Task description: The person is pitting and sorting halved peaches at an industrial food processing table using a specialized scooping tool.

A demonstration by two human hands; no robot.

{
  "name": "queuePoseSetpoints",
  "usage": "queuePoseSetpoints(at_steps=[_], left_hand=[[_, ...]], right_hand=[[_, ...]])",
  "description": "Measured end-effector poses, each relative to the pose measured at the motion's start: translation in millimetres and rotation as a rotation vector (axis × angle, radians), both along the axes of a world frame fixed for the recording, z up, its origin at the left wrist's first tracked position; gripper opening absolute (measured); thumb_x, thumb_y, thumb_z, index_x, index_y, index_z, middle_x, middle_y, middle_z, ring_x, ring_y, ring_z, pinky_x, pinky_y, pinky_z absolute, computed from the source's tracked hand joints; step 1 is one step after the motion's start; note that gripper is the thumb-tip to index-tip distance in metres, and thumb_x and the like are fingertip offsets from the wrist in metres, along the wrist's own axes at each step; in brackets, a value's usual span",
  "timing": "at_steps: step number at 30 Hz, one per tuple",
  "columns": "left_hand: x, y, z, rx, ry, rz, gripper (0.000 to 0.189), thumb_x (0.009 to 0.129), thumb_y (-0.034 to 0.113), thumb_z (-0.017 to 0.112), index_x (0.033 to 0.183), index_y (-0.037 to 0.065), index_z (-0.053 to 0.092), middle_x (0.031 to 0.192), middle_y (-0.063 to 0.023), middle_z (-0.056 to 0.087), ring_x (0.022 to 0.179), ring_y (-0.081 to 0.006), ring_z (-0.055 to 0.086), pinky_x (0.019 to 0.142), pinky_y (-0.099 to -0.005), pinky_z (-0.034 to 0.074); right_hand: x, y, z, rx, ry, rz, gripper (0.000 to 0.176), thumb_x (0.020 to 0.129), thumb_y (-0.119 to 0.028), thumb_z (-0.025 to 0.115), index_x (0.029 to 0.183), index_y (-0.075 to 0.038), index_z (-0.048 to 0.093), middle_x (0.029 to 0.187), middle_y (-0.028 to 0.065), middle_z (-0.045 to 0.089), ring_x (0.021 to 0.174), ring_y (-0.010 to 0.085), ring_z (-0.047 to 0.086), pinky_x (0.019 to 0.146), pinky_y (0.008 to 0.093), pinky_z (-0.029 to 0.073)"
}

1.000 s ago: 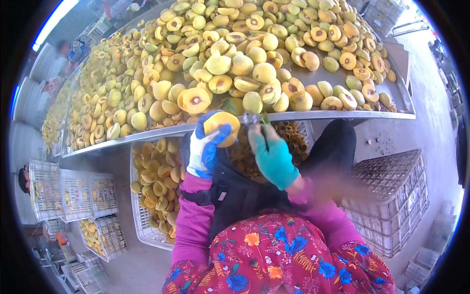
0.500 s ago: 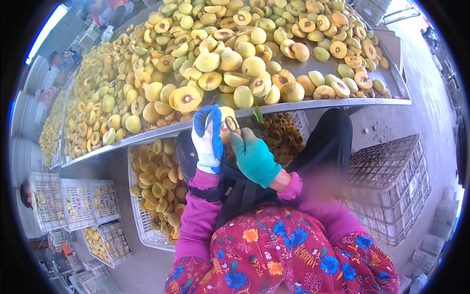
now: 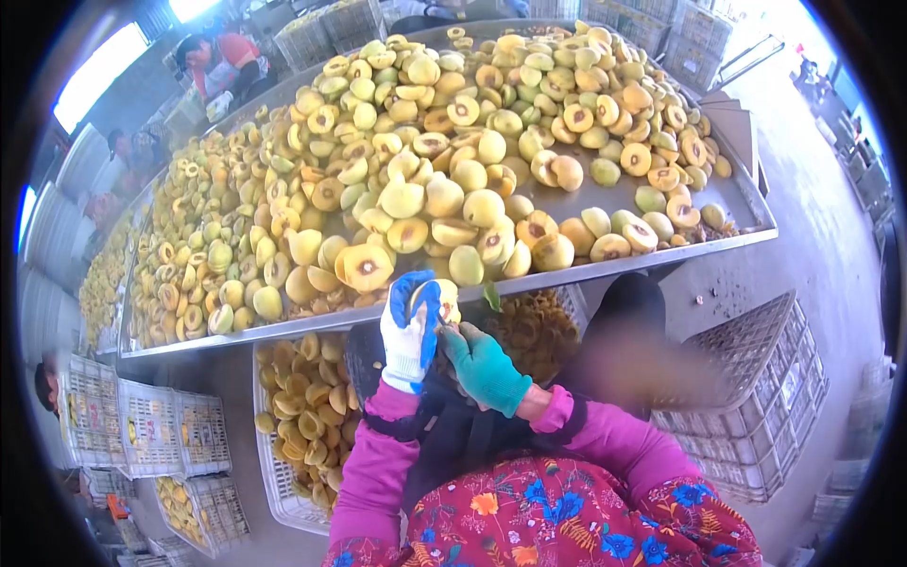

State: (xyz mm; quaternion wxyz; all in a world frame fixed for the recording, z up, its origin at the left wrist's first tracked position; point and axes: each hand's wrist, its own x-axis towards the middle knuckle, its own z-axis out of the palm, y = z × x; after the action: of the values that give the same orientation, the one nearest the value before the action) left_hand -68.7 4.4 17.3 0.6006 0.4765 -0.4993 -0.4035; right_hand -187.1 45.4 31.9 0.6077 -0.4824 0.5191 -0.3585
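My left hand [image 3: 409, 326], in a white glove with blue coating, is closed around a yellow peach half [image 3: 448, 300] with its cut side turned to the right. My right hand [image 3: 485, 370], in a green glove, is closed on a small dark pitting tool [image 3: 442, 320], whose tip is at the cut face. How deep the tip sits cannot be made out. Both hands are just in front of the edge of a metal table [image 3: 529, 281] heaped with peach halves [image 3: 403, 200], many with pits showing.
Below the table edge, a white crate [image 3: 274, 472] of hollowed peach halves stands left of my legs. More peach pieces [image 3: 539, 331] lie between my knees. A grey crate [image 3: 746, 397] stands at right. Stacked crates [image 3: 151, 416] are at left. Another person [image 3: 227, 66] works across the table.
The view has tilted up, so the table's far side shows more. The tool's loop, visible before at the cut face, is now mostly hidden. Both hands keep their holds.
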Motion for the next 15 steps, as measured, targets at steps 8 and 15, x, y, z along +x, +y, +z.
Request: queuePoseSetpoints(at_steps=[8, 15], left_hand=[[-4, 8, -26, -0.166, -0.063, 0.055, 0.022, 0.083, 0.009, 0.062, 0.102, -0.002, 0.06, 0.097, -0.0045, 0.062, 0.084, -0.0111, 0.059, 0.076, -0.0239, 0.048], [8, 2, -32, -0.126, -0.246, -0.086, 0.023, 0.083, 0.015, 0.061, 0.105, 0.006, 0.063, 0.103, -0.0057, 0.062, 0.081, -0.0144, 0.061, 0.071, -0.0251, 0.05]], right_hand=[[-5, 13, 13, 0.335, -0.464, 0.078, 0.04, 0.094, -0.044, 0.041, 0.085, -0.005, 0.046, 0.055, 0.0015, 0.046, 0.036, 0.0099, 0.04, 0.03, 0.0249, 0.035], [-6, 12, 6, 0.326, -0.427, 0.162, 0.042, 0.091, -0.052, 0.043, 0.085, -0.01, 0.045, 0.056, -0.0027, 0.04, 0.04, 0.0073, 0.038, 0.038, 0.0238, 0.036]])
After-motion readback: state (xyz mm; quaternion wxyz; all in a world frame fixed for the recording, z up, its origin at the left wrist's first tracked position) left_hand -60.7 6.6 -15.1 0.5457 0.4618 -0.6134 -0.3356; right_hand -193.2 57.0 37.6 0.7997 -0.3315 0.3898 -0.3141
